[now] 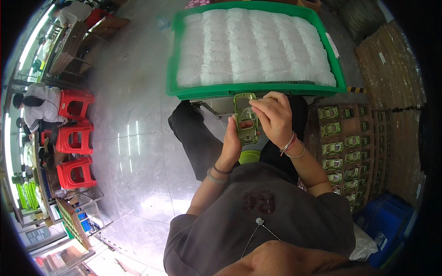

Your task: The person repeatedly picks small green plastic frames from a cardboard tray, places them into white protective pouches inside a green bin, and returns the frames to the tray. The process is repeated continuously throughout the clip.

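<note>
A green toy car body shell (238, 106) with open window gaps stands upright over my lap, just below the bin's near edge. My left hand (231, 143) is closed around its lower left side, with fingertips showing through the gap. At its upper right, my right hand (275, 116) has thumb and fingers pinched together. What looks like a small clear plastic piece (249, 113) shows at those fingertips, against the shell's opening. Its exact shape is hard to make out.
Before me stands a green bin (216, 90) filled with rows of white wrapped packets (253, 46). To my right, boards (348, 126) carry several more green car shells (332, 148). A blue crate (384, 225) sits at lower right. Red stools (74, 138) and seated people line the left.
</note>
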`<state>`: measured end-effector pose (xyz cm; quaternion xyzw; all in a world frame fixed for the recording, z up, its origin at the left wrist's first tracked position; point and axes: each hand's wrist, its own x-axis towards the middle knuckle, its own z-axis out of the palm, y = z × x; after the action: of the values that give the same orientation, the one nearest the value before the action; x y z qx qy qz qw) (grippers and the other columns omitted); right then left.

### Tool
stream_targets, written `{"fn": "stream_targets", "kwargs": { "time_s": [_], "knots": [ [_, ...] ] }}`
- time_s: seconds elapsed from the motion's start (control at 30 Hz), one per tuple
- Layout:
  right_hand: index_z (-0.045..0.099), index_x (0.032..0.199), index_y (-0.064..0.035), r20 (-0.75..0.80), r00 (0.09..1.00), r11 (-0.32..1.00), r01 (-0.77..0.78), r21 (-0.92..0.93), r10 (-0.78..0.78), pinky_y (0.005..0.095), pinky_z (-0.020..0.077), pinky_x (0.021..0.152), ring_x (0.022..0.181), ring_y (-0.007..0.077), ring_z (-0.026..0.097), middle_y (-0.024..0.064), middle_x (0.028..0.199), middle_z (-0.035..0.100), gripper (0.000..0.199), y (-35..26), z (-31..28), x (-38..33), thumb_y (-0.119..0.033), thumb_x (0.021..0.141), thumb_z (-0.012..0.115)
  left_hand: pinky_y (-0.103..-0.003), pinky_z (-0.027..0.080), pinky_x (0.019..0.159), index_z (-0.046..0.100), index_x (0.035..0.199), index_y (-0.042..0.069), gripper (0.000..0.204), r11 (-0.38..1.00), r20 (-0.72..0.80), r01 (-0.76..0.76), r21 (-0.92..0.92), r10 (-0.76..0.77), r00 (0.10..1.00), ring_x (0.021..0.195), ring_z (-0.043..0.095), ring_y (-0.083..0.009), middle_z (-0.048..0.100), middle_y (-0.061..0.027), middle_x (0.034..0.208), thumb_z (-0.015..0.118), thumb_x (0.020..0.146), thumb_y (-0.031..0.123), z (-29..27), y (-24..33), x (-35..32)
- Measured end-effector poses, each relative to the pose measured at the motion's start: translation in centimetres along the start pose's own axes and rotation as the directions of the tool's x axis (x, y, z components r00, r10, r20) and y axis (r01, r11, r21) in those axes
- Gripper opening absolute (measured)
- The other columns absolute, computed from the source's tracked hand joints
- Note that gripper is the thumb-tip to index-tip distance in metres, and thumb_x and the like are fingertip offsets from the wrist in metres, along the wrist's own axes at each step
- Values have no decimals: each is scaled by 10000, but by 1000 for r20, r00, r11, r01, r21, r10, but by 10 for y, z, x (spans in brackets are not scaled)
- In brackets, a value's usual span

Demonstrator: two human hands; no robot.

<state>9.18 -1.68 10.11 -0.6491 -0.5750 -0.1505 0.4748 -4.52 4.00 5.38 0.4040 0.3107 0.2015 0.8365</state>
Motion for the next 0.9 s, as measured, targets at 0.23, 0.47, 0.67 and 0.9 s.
{"fn": "stream_targets", "kwargs": {
  "time_s": [0.23,0.47,0.67,0.9],
  "knots": [
    [672,955,-73,227,966,987,-145,64,128,379,413,835,953,249,541,24,777,636,193,9,3,-3,-80,763,679,-307,530,686,439,1251,24,592,996,-4,-19,82,20,1000,798,652,-222,594,-130,987,177,1003,493,0,-3,-1],
    [660,951,-72,111,994,990,8,-139,8,393,419,849,983,257,533,86,981,616,197,3,15,-14,-88,755,668,-297,527,686,443,1235,23,525,989,-46,-54,141,61,997,784,649,-217,601,-130,965,214,1014,440,5,1,-4],
    [645,937,-41,185,976,967,-71,-244,118,382,461,813,956,271,577,139,1182,537,218,-1,21,-20,-72,723,661,-265,492,677,494,1142,20,359,942,4,-212,260,218,976,782,614,-159,613,-90,888,330,1017,313,2,-1,1],
    [598,1001,-32,232,968,993,-82,-80,98,362,500,730,864,278,618,133,1209,528,266,6,35,-42,-47,739,643,-271,418,603,527,962,9,159,879,-100,-268,394,331,938,686,509,-117,577,-66,779,460,981,151,-9,-15,23]
  ]
}}
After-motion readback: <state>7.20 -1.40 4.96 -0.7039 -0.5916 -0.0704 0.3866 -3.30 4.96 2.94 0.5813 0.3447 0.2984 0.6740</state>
